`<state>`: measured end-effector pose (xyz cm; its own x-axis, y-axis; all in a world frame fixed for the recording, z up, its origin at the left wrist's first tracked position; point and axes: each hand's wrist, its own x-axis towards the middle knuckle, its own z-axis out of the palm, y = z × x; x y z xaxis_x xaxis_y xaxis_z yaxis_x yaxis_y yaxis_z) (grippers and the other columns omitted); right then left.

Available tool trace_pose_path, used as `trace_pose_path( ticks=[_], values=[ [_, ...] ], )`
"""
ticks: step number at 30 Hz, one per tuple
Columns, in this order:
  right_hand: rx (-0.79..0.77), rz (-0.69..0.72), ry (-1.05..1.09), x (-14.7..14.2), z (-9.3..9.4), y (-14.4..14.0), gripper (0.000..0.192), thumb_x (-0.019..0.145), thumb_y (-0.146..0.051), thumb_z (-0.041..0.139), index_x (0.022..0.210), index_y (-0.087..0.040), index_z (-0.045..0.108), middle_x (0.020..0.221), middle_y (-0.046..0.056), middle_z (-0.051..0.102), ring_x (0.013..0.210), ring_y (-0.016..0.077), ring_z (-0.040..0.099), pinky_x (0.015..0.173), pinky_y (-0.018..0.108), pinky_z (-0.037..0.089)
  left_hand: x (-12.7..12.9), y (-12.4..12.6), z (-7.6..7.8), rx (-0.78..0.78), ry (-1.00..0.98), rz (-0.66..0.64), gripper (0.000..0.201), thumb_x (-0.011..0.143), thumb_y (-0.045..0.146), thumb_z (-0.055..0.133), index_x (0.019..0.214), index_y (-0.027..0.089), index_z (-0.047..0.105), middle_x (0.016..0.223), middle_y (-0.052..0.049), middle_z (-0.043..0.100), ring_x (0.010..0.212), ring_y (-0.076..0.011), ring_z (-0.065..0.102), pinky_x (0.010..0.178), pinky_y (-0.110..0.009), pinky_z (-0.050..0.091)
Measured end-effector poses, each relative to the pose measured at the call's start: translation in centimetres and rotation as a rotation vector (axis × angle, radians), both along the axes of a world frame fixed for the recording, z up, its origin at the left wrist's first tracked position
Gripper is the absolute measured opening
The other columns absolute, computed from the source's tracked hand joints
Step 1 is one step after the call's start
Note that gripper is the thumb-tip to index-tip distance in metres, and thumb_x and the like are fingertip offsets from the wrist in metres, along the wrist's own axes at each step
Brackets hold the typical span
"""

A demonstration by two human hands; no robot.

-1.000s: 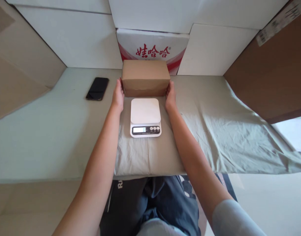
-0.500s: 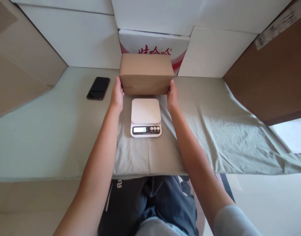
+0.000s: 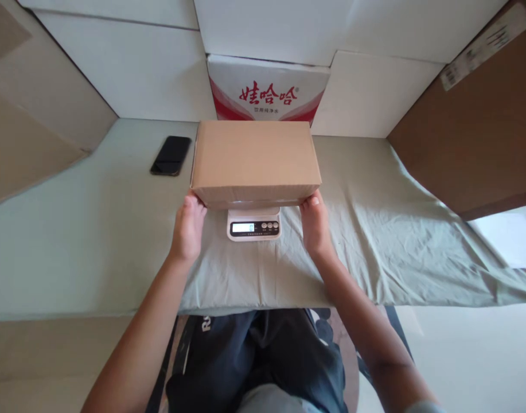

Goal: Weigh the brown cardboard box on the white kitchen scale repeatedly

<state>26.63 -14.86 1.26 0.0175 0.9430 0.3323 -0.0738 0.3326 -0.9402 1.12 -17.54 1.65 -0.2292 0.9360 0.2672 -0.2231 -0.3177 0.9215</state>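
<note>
A brown cardboard box (image 3: 256,155) is held between my two hands, above a white digital kitchen scale (image 3: 254,225). My left hand (image 3: 189,226) grips its near left corner, and my right hand (image 3: 315,223) has the near right corner. Fingers on both sides curl partly out of sight under the box. The scale's platform is mostly hidden by the box; only its front strip, display and buttons show. The display reads 0.
A black smartphone (image 3: 171,155) lies on the green cloth (image 3: 94,229) left of the box. White cartons line the back, one with red lettering (image 3: 267,94). Large brown cartons stand at the left (image 3: 34,115) and right (image 3: 473,126).
Both hands have brought the cardboard box nearer to me, from behind the scale to over its platform. The red lettering at the back is now uncovered.
</note>
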Motion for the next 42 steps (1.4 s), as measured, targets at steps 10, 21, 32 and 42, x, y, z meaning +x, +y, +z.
trace_pose_path(
  ticks=[10, 21, 32, 42],
  values=[
    [-0.012, -0.036, 0.049, 0.4, -1.7, -0.2, 0.054, 0.099, -0.066, 0.047, 0.142, -0.038, 0.063, 0.155, 0.001, 0.061, 0.155, 0.0313, 0.045, 0.135, 0.058, 0.028, 0.7, -1.0, -0.4, 0.009, 0.004, -0.013, 0.053, 0.101, 0.067, 0.046, 0.12, 0.029, 0.078, 0.14, -0.009, 0.071, 0.151, -0.0324, 0.05, 0.127, -0.053, 0.038],
    [-0.002, 0.011, 0.06, 0.2, -1.4, -0.6, 0.052, 0.1, -0.063, 0.047, 0.145, -0.04, 0.061, 0.154, 0.002, 0.061, 0.154, 0.0324, 0.047, 0.135, 0.059, 0.028, 0.7, -0.5, -0.7, -0.015, 0.021, 0.017, 0.054, 0.1, 0.069, 0.045, 0.121, 0.03, 0.077, 0.14, -0.008, 0.071, 0.153, -0.0324, 0.047, 0.126, -0.051, 0.04],
    [-0.009, 0.02, -0.021, 0.3, -1.8, -0.3, 0.053, 0.099, -0.07, 0.044, 0.14, -0.042, 0.062, 0.149, 0.0, 0.064, 0.155, 0.0307, 0.046, 0.131, 0.057, 0.037, 0.7, -0.4, -0.6, -0.037, 0.062, 0.038, 0.06, 0.098, 0.073, 0.044, 0.134, 0.033, 0.072, 0.143, -0.006, 0.07, 0.152, -0.0313, 0.048, 0.123, -0.046, 0.043],
    [-0.055, 0.015, -0.016, 0.2, -1.4, -0.3, 0.057, 0.096, -0.073, 0.047, 0.143, -0.044, 0.059, 0.149, 0.0, 0.065, 0.158, 0.0298, 0.041, 0.133, 0.057, 0.035, 0.6, -0.3, -0.8, -0.035, 0.036, 0.027, 0.059, 0.097, 0.073, 0.047, 0.134, 0.033, 0.072, 0.144, -0.005, 0.069, 0.154, -0.0317, 0.046, 0.126, -0.046, 0.042]
  ],
)
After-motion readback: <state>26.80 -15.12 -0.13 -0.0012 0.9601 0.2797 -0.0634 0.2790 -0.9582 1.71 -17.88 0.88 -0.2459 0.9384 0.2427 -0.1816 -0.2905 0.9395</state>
